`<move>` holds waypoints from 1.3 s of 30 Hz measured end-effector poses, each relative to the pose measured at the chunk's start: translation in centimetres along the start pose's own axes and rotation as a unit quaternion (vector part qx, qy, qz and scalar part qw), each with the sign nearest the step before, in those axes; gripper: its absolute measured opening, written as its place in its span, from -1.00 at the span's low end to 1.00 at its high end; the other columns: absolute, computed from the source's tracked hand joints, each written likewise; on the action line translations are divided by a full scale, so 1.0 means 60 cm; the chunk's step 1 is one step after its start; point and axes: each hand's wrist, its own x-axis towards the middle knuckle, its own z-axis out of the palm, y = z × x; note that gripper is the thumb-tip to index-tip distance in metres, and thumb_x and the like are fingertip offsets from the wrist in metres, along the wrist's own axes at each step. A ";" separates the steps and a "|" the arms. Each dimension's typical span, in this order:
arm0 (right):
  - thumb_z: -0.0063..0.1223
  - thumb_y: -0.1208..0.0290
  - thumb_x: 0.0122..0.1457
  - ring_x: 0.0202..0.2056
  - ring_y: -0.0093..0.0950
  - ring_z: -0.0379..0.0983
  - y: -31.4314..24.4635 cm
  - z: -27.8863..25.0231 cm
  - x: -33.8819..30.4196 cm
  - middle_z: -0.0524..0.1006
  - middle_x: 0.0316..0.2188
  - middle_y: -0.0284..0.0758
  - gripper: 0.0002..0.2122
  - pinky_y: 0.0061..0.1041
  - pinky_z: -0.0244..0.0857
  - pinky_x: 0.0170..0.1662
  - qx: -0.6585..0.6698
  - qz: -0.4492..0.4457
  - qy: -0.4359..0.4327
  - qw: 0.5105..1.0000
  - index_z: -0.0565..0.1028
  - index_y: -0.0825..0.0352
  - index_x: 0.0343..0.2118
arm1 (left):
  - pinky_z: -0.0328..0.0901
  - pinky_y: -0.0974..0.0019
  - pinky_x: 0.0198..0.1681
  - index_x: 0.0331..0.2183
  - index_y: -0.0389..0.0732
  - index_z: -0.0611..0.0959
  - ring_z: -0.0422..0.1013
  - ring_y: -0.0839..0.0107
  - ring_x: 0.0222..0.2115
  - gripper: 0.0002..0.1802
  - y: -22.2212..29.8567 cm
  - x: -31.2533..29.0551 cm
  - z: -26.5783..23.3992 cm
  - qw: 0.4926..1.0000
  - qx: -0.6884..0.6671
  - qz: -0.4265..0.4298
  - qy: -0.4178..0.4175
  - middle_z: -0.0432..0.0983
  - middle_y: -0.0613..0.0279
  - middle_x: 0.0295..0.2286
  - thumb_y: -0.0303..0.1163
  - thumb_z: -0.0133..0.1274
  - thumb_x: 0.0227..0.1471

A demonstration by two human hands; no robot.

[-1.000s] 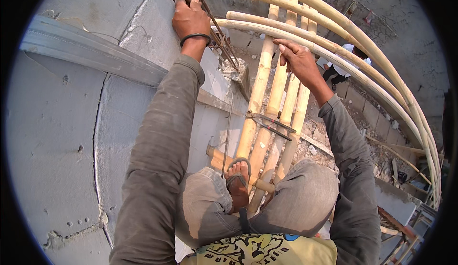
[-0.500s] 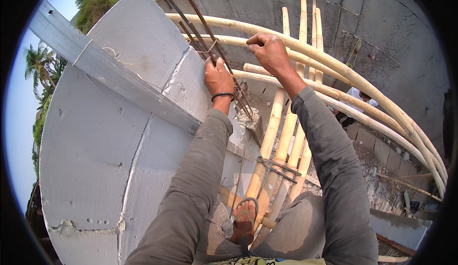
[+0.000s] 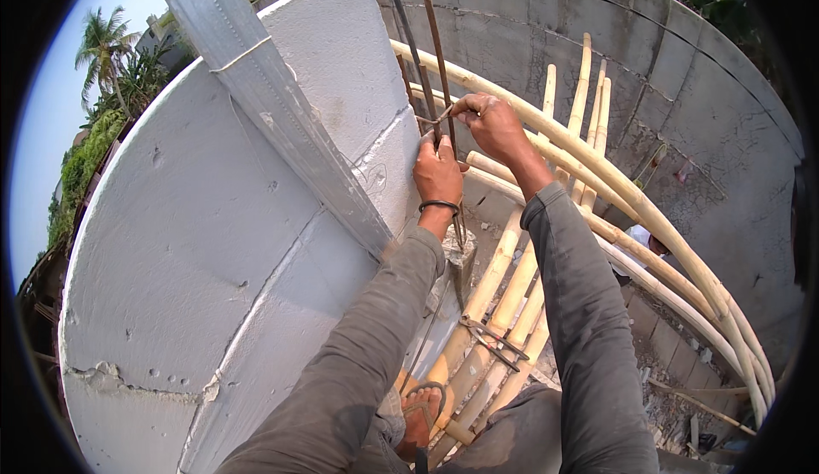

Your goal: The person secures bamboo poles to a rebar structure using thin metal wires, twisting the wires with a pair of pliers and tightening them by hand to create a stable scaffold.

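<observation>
Rusty rebar [image 3: 440,64] gripped in left hand [image 3: 438,171]; right hand [image 3: 490,126] pinches tie wire [image 3: 435,119] (I judge twist begun, not yet tight).

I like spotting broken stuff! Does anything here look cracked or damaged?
Yes. The pale grey plastered wall has chipped, pitted patches near its lower left edge. The grey concrete stub below the left hand, where the rusty steel bars rise, looks rough and broken.

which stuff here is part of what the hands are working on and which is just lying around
In use:
left hand gripping the steel rods
right hand on thin tie wire

Lying about:
bamboo poles
metal channel
grey wall
rubble
</observation>
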 end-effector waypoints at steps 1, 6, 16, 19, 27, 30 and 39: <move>0.08 0.53 0.12 -0.30 -0.30 0.52 0.005 -0.002 0.005 0.58 -0.35 -0.18 -0.88 -0.37 0.35 -0.19 -0.010 -0.007 -0.018 1.000 0.59 0.39 -0.31 | 0.40 0.30 -0.59 -0.04 -0.39 0.47 0.54 0.28 -0.66 -0.57 0.001 -0.002 0.001 1.000 -0.006 -0.006 -0.003 0.58 -0.02 -0.44 -0.24 -0.11 0.22; 0.07 0.52 0.14 -0.30 -0.48 0.48 0.020 -0.023 0.004 0.60 -0.39 -0.25 -0.87 -0.46 0.33 -0.20 0.072 0.092 -0.021 0.993 0.58 0.42 -0.29 | 0.43 0.41 -0.62 0.05 -0.28 0.36 0.54 0.35 -0.56 -0.56 -0.002 -0.008 0.009 0.964 -0.243 -0.110 0.000 0.43 0.16 -0.13 -0.20 -0.14 0.26; 0.08 0.56 0.15 -0.32 -0.59 0.41 0.035 0.008 -0.001 0.57 -0.41 -0.39 -0.89 -0.53 0.30 -0.19 0.196 0.172 -0.080 0.962 0.57 0.43 -0.28 | 0.45 0.41 -0.47 0.07 -0.01 0.40 0.49 0.46 -0.51 -0.57 -0.007 -0.004 0.022 0.889 -0.431 -0.152 0.032 0.44 0.30 -0.16 -0.17 0.02 0.20; 0.11 0.55 0.13 -0.35 -0.58 0.42 0.032 0.021 -0.010 0.57 -0.42 -0.37 -0.90 -0.53 0.32 -0.24 0.174 0.177 -0.025 0.968 0.55 0.45 -0.33 | 0.44 0.42 -0.46 0.07 0.00 0.41 0.48 0.46 -0.50 -0.57 -0.007 -0.002 0.027 0.880 -0.447 -0.156 0.044 0.45 0.32 -0.17 -0.16 0.03 0.19; 0.12 0.48 0.10 -0.36 -0.51 0.51 0.033 0.046 -0.037 0.60 -0.45 -0.26 -0.86 -0.47 0.37 -0.25 0.208 0.144 0.032 0.967 0.56 0.42 -0.31 | 0.45 0.46 -0.50 0.04 -0.11 0.40 0.48 0.49 -0.54 -0.58 -0.011 -0.007 0.024 0.906 -0.403 -0.125 0.038 0.51 0.25 -0.17 -0.18 0.01 0.21; 0.10 0.46 0.12 -0.34 -0.48 0.52 0.041 0.045 -0.032 0.60 -0.42 -0.24 -0.85 -0.46 0.36 -0.21 0.206 0.108 0.026 0.972 0.58 0.40 -0.28 | 0.45 0.47 -0.53 0.04 -0.12 0.39 0.50 0.50 -0.54 -0.59 -0.014 -0.006 0.025 0.911 -0.395 -0.114 0.032 0.53 0.22 -0.18 -0.18 -0.01 0.22; 0.06 0.44 0.16 -0.30 -0.35 0.54 0.056 0.018 -0.064 0.59 -0.35 -0.19 -0.85 -0.40 0.35 -0.21 0.102 0.143 0.019 0.984 0.54 0.35 -0.25 | 0.44 0.51 -0.55 0.05 -0.14 0.44 0.50 0.50 -0.56 -0.60 -0.014 -0.004 0.033 0.907 -0.405 -0.103 0.050 0.48 0.24 -0.16 -0.23 -0.01 0.22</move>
